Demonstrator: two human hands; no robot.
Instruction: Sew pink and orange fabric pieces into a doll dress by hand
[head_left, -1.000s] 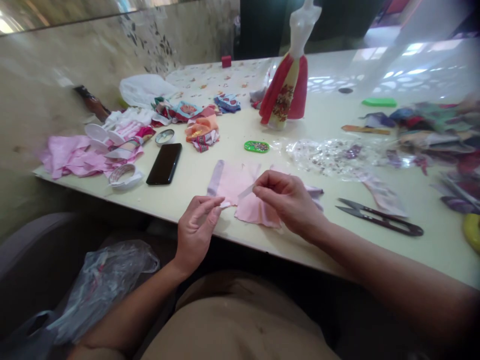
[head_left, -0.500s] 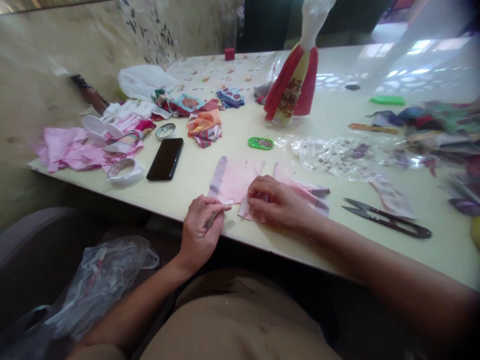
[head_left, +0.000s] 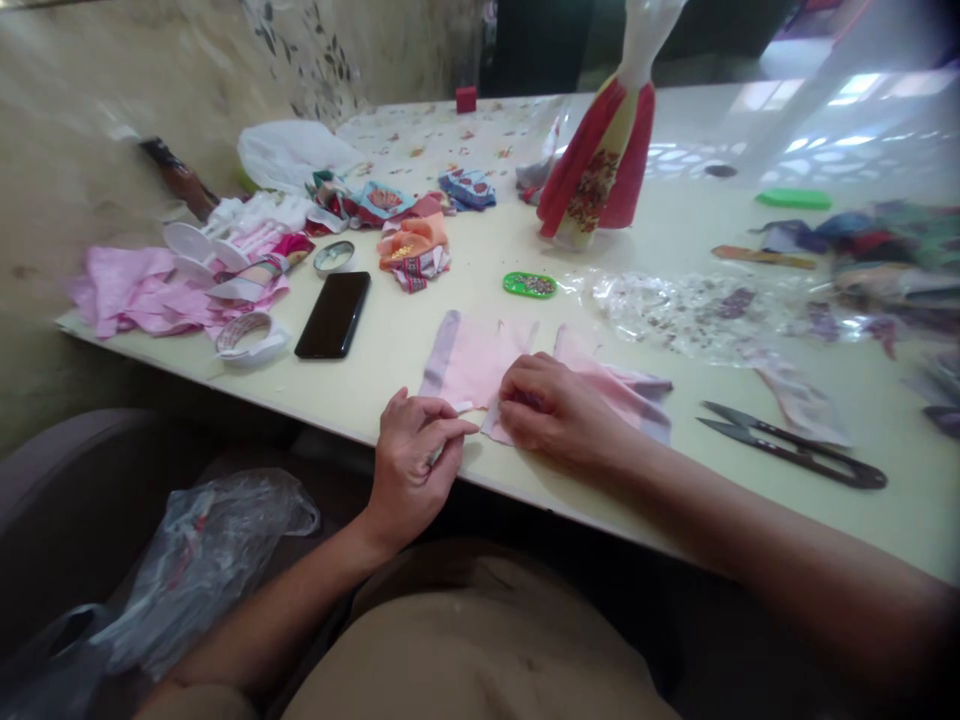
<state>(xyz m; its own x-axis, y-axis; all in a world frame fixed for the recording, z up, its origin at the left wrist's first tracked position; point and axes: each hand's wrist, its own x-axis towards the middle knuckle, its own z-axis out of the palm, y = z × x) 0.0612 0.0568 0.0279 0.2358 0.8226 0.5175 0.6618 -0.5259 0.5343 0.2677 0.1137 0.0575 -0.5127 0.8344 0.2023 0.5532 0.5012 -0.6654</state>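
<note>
A small piece of pink fabric [head_left: 472,365] with a lilac edge lies flat near the front edge of the cream table [head_left: 420,320]. My left hand [head_left: 412,465] pinches the fabric's near corner with thumb and fingers closed. My right hand [head_left: 555,410] rests curled on the fabric just to the right, fingers pressed down on the cloth. What sits under its fingertips is hidden.
A black phone [head_left: 334,315], a tape roll [head_left: 247,335] and a pile of pink cloth [head_left: 135,290] lie to the left. Thread snips [head_left: 795,455] lie to the right. A dressed doll form [head_left: 604,150], a green oval box [head_left: 529,285], a clear bag [head_left: 675,305] and fabric scraps sit farther back.
My right hand, raised and holding a thin strip a second ago, has dropped onto the pink fabric. My left hand has closed on the fabric's corner. The view shifted slightly.
</note>
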